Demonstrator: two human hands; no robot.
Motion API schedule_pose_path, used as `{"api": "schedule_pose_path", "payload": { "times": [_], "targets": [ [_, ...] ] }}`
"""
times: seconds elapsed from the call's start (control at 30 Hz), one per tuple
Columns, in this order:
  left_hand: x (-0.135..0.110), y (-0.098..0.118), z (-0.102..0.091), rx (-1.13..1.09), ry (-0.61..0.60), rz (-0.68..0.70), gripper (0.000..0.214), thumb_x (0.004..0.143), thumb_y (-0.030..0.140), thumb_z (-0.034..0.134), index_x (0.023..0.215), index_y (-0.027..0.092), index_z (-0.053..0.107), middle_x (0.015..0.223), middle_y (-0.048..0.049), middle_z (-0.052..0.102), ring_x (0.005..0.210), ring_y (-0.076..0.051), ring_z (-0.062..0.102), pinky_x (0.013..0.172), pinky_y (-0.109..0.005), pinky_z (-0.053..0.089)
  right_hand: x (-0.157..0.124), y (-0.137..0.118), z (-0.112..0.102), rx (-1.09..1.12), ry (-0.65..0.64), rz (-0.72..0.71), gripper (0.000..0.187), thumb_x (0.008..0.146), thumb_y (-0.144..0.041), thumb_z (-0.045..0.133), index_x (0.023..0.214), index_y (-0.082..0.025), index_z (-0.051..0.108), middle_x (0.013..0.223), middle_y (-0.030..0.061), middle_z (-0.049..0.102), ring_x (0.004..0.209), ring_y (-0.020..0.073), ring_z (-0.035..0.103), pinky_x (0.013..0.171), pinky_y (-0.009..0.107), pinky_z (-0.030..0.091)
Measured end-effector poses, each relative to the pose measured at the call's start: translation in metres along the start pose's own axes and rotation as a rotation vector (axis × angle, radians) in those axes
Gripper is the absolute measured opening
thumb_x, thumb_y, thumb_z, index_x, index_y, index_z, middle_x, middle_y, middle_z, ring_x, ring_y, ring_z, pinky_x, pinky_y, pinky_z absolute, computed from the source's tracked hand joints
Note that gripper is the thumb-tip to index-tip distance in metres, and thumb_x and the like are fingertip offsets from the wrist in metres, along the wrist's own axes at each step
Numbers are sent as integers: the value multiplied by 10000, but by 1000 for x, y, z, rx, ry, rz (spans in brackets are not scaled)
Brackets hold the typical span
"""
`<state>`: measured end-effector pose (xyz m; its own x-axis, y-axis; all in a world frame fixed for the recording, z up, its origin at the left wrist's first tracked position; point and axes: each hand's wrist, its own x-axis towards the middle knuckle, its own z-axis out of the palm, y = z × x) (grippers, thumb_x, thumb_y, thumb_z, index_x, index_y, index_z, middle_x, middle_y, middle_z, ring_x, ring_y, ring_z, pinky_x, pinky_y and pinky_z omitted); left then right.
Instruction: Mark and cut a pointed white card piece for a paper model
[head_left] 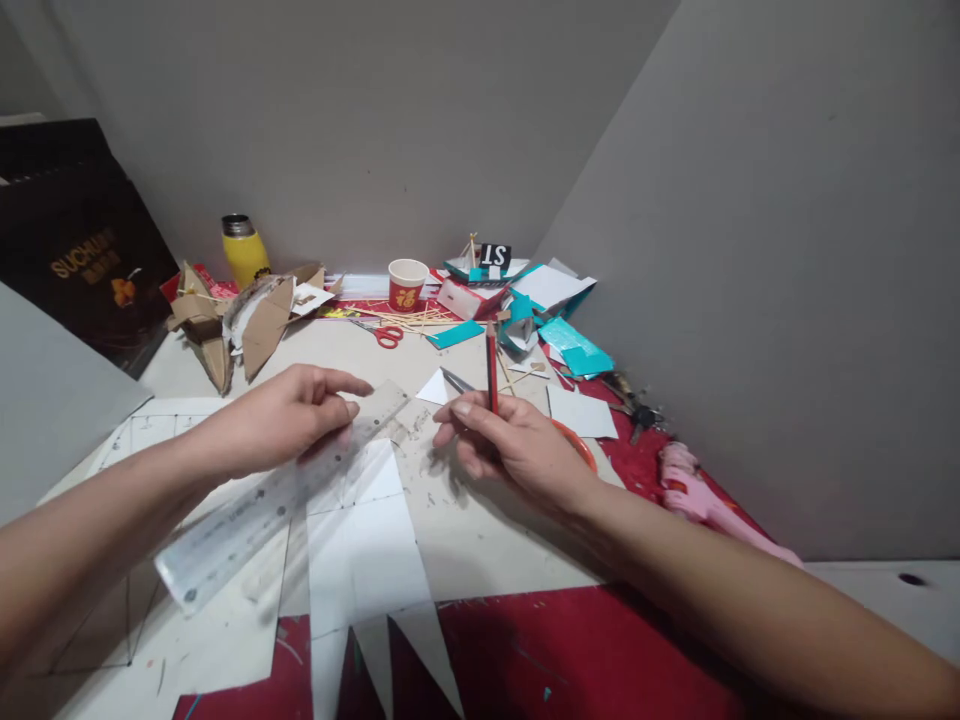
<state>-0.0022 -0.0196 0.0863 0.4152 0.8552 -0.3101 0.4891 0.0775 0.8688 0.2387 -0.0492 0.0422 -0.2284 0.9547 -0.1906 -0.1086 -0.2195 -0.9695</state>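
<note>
My left hand (pixel 289 415) presses its fingers on a clear plastic ruler (pixel 247 515) that lies slantwise across a white cut sheet (pixel 360 545) with pointed flaps. My right hand (pixel 510 445) is closed round a red and black pencil (pixel 492 365) that stands upright, tip up, just right of the ruler's far end. Both hands rest on a grey board (pixel 465 520) over a red table cover.
Red scissors (pixel 386 335), a red paper cup (pixel 407 284), a yellow bottle (pixel 244 250), cardboard scraps (pixel 240 320), teal and white paper offcuts (pixel 555 330), and a pink glue gun (pixel 697 495) by the right wall. Grey walls close in at back and right.
</note>
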Motion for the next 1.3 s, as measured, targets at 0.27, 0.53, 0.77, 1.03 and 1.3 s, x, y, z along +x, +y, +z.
{"api": "schedule_pose_path", "payload": {
  "times": [0.27, 0.53, 0.77, 1.03, 1.3],
  "targets": [
    [-25, -23, 26, -238, 100, -99, 722, 814, 237, 642, 1478, 231, 359, 745, 46, 591, 459, -115, 559, 442, -246, 455, -2, 17, 1, 59, -34, 108, 277, 759, -405, 739, 802, -148, 645, 710, 34, 714, 381, 49, 489, 350, 178, 213],
    [-20, -24, 47, -495, 274, -76, 822, 829, 109, 638, 1521, 227, 210, 712, 77, 550, 493, -127, 636, 466, -242, 548, -29, 13, 17, -109, -221, 189, 544, 774, -374, 777, 1237, -185, 563, 1005, 66, 696, 456, 53, 523, 444, 220, 448],
    [-16, -15, 59, -471, 209, 20, 857, 836, 171, 635, 1538, 260, 152, 752, 66, 559, 511, -127, 630, 513, -279, 562, -26, 17, 25, -48, -308, 172, 503, 683, -378, 854, 1089, -159, 653, 604, -90, 450, 516, 60, 392, 489, 191, 315],
    [-28, -45, 13, 409, 307, 7, 483, 846, 402, 585, 1280, 189, 579, 988, -86, 712, 715, -212, 648, 689, -347, 485, -31, -3, -17, -406, -198, 54, 464, 842, -478, 696, 1201, -186, 667, 640, -17, 594, 628, 149, 516, 581, 264, 397],
    [-19, -58, 14, 291, 194, -22, 421, 820, 333, 592, 1205, 169, 640, 869, -48, 685, 734, -201, 619, 694, -315, 453, -39, 0, -26, -614, -249, -33, 517, 877, -535, 632, 1302, -241, 649, 947, 68, 717, 1046, 282, 625, 865, 368, 514]
  ]
}}
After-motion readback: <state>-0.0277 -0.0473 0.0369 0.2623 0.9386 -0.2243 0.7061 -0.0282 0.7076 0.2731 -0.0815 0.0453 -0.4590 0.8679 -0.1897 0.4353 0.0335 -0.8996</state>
